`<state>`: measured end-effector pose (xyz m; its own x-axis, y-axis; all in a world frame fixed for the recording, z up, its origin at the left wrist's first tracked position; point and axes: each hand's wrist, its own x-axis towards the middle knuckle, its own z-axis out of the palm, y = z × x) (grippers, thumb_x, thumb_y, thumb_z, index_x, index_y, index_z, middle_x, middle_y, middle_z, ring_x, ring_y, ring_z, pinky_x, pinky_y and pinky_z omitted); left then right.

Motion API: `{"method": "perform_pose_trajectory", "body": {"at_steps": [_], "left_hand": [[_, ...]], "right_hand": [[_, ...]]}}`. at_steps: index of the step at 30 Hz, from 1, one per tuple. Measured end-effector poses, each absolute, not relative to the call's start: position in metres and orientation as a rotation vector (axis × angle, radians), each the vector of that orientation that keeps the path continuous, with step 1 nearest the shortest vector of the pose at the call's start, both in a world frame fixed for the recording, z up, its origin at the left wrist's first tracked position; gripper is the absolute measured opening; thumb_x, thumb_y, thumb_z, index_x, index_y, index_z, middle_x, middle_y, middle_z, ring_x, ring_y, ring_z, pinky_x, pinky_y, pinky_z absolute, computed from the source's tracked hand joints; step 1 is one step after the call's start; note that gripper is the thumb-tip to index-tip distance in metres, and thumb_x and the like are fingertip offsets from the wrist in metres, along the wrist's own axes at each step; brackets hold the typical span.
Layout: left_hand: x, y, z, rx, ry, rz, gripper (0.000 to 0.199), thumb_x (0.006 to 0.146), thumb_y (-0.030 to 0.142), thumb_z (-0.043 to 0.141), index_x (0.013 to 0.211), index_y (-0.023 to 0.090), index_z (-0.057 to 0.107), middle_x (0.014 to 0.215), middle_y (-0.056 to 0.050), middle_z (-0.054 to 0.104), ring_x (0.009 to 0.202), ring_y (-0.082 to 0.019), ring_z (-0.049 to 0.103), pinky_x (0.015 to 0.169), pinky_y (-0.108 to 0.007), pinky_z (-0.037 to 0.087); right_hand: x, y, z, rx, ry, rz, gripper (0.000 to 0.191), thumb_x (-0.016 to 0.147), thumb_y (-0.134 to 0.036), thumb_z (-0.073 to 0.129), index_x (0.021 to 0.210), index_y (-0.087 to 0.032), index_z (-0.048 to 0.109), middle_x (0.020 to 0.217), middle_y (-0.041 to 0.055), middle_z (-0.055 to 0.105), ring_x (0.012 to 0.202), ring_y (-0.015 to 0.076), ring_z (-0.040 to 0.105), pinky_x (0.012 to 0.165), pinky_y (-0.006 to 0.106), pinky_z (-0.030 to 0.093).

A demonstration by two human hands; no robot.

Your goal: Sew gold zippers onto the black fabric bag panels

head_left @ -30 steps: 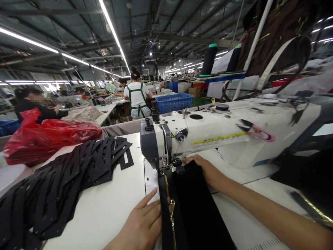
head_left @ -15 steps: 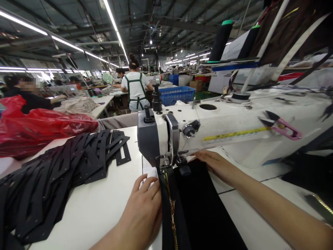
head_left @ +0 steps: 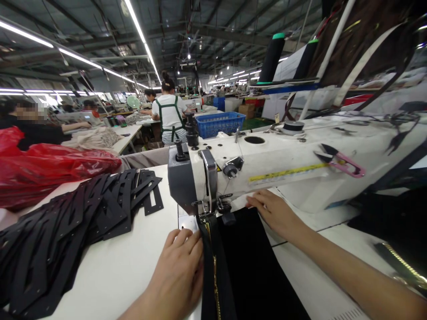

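Note:
A sewing machine (head_left: 207, 178) stands before me, with its presser foot down on a black fabric piece (head_left: 256, 262). Along the left side of this fabric runs a zipper (head_left: 214, 266) with gold teeth, leading up under the foot. My left hand (head_left: 182, 262) lies at the left edge of the zipper strip, fingers bent against it; its thumb is hidden. Below the machine arm, my right hand (head_left: 271, 211) has its bent fingertips closed at the fabric's upper right edge.
Black slotted pieces (head_left: 90, 218) lie overlapped on the left, beside a red plastic bag (head_left: 60, 164). Pink-handled snips (head_left: 343, 162) rest on the machine arm. Thread cones (head_left: 271, 58) stand behind it. Another gold zipper (head_left: 405, 264) lies at the right. A co-worker (head_left: 169, 111) sits ahead near a blue basket (head_left: 220, 124).
My view has turned slightly, so most things sit further left. My right hand has drawn back a little from under the machine arm, its fingers more bent. The left hand stays beside the zipper.

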<state>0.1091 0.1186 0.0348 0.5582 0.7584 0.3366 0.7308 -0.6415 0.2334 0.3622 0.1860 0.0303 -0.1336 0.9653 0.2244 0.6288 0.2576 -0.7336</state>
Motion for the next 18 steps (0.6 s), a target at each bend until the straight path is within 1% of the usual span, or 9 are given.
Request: {"method": "perform_pose_trajectory", "body": {"at_steps": [2, 3, 5, 6, 8, 10, 13, 15, 18], "left_hand": [[0.108, 0.118, 0.033, 2.704, 1.307, 0.661, 0.021, 0.069, 0.011, 0.043, 0.084, 0.018, 0.056, 0.089, -0.008, 0.059, 0.085, -0.025, 0.048, 0.081, -0.046, 0.038], [0.108, 0.118, 0.032, 2.703, 1.304, 0.665, 0.02, 0.068, 0.011, 0.044, 0.083, 0.018, 0.056, 0.089, -0.008, 0.059, 0.086, -0.026, 0.048, 0.081, -0.047, 0.037], [0.106, 0.118, 0.03, 2.713, 1.283, 0.649, 0.019, 0.068, 0.012, 0.044, 0.08, 0.018, 0.057, 0.089, -0.009, 0.059, 0.086, -0.027, 0.048, 0.081, -0.047, 0.037], [0.106, 0.119, 0.03, 2.726, 1.27, 0.638, 0.019, 0.067, 0.013, 0.045, 0.08, 0.018, 0.057, 0.088, -0.009, 0.059, 0.087, -0.027, 0.048, 0.081, -0.048, 0.037], [0.106, 0.12, 0.03, 2.764, 1.252, 0.647, 0.019, 0.067, 0.013, 0.045, 0.081, 0.018, 0.058, 0.088, -0.008, 0.059, 0.087, -0.027, 0.049, 0.083, -0.048, 0.037], [0.107, 0.121, 0.032, 2.808, 1.254, 0.685, 0.018, 0.07, 0.013, 0.045, 0.081, 0.018, 0.058, 0.086, -0.008, 0.06, 0.088, -0.026, 0.05, 0.085, -0.047, 0.037], [0.11, 0.121, 0.034, 2.826, 1.274, 0.734, 0.017, 0.072, 0.013, 0.044, 0.082, 0.018, 0.058, 0.086, -0.007, 0.06, 0.087, -0.025, 0.052, 0.085, -0.045, 0.039], [0.11, 0.12, 0.033, 2.796, 1.312, 0.78, 0.018, 0.071, 0.014, 0.044, 0.084, 0.018, 0.057, 0.088, -0.007, 0.061, 0.087, -0.025, 0.053, 0.084, -0.045, 0.04], [0.108, 0.119, 0.031, 2.76, 1.416, 0.852, 0.021, 0.07, 0.016, 0.046, 0.09, 0.017, 0.054, 0.097, -0.01, 0.06, 0.091, -0.026, 0.054, 0.085, -0.047, 0.041]], "right_hand": [[0.362, 0.177, 0.036, -1.506, -1.881, 0.593, 0.049, 0.091, -0.043, 0.026, 0.061, -0.02, 0.057, 0.066, 0.0062, 0.06, 0.07, 0.0232, 0.059, 0.069, 0.035, 0.043], [0.361, 0.174, 0.038, -1.522, -1.912, 0.594, 0.051, 0.092, -0.044, 0.024, 0.059, -0.02, 0.056, 0.06, 0.0045, 0.059, 0.062, 0.0215, 0.058, 0.061, 0.033, 0.043], [0.357, 0.172, 0.041, -1.524, -1.993, 0.586, 0.043, 0.09, -0.044, 0.035, 0.061, -0.021, 0.056, 0.056, 0.0009, 0.058, 0.054, 0.0184, 0.057, 0.051, 0.028, 0.042], [0.355, 0.173, 0.042, -1.519, -2.027, 0.558, 0.034, 0.088, -0.042, 0.042, 0.066, -0.021, 0.058, 0.059, -0.0001, 0.06, 0.056, 0.0177, 0.057, 0.051, 0.026, 0.042], [0.353, 0.18, 0.04, -1.52, -2.078, 0.457, 0.016, 0.084, -0.032, 0.053, 0.075, -0.02, 0.059, 0.069, 0.0002, 0.064, 0.065, 0.0179, 0.06, 0.058, 0.026, 0.043], [0.352, 0.188, 0.036, -1.538, -2.121, 0.326, 0.009, 0.082, -0.024, 0.055, 0.076, -0.019, 0.058, 0.074, 0.0026, 0.064, 0.071, 0.0198, 0.06, 0.065, 0.029, 0.044], [0.35, 0.19, 0.031, -1.563, -2.165, 0.097, 0.006, 0.079, -0.017, 0.058, 0.073, -0.016, 0.058, 0.074, 0.0081, 0.062, 0.075, 0.0259, 0.058, 0.07, 0.038, 0.043], [0.344, 0.181, 0.031, -1.551, -2.174, -0.046, 0.009, 0.081, -0.012, 0.053, 0.074, -0.014, 0.059, 0.078, 0.0123, 0.061, 0.08, 0.0296, 0.055, 0.073, 0.045, 0.041], [0.325, 0.158, 0.033, -1.236, -2.275, -0.141, 0.022, 0.087, -0.01, 0.042, 0.08, -0.012, 0.062, 0.082, 0.0129, 0.062, 0.082, 0.0272, 0.056, 0.076, 0.045, 0.045]]}}
